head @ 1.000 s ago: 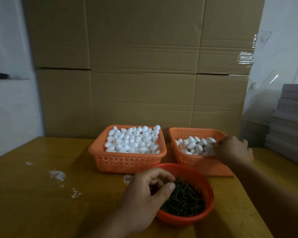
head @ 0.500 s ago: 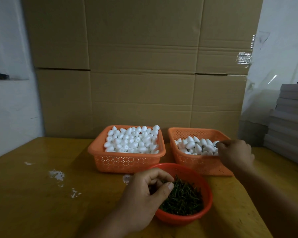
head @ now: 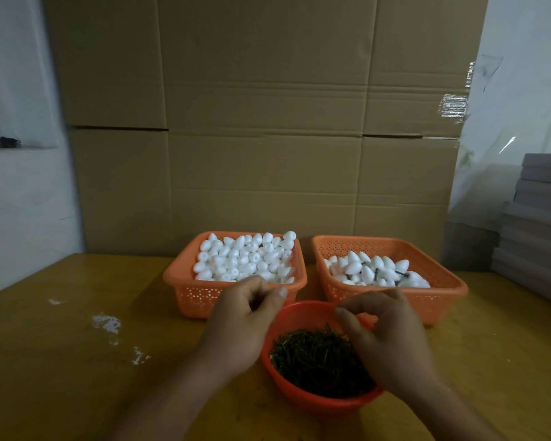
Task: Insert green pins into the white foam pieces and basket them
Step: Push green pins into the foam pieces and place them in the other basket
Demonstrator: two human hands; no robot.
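Between the two hands and the camera, much is hard to read: the left hand (head: 242,323) hovers over the near rim of the left basket (head: 185,281) with thumb and fingers (head: 279,292) curled toward each other, but whether they pinch anything cannot be told, since the palm side faces away. The right hand (head: 392,342) hangs above the red bowl (head: 318,402), its fingers (head: 347,316) bent as if pinching; a pin between them is too small and dim to make out. Both forearms are cut off by the lower edge of the view.

Three containers stand on the yellow bench (head: 77,377). The left basket is heaped with plain white foam pieces (head: 245,259), too many to count. The right basket (head: 442,291), just beside it, is about half full of foam pieces with green pins in them (head: 376,270); only a few dark stems show among the white. The red bowl, nearest the camera and in front of the gap between the baskets, holds a dense pile of loose green pins (head: 315,354), uncountable; the right hand covers part of it.

White crumbs (head: 107,323) lie on the bench to the left. Cardboard boxes (head: 268,122) fill the back, and a stack of grey boards (head: 541,224) is cropped at the right edge.
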